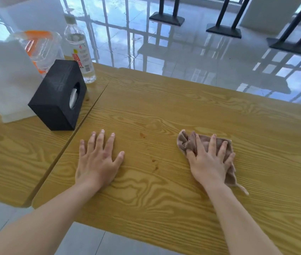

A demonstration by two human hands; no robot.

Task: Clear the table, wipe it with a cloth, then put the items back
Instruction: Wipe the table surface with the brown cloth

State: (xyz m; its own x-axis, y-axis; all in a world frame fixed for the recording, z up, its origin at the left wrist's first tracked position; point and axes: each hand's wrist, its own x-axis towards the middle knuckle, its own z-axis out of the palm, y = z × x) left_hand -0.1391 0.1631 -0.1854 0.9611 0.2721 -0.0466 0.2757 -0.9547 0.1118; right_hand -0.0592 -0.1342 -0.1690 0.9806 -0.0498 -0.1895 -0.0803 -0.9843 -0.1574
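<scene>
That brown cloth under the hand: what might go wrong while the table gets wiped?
The right hand presses the brown cloth flat, off to the right of the small reddish stains; a short sweep could miss them. A wide leftward sweep might reach the black tissue box and water bottle on the adjoining table; the tall bottle could tip.

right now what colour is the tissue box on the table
Black, seen in the head view: tissue box.
</scene>
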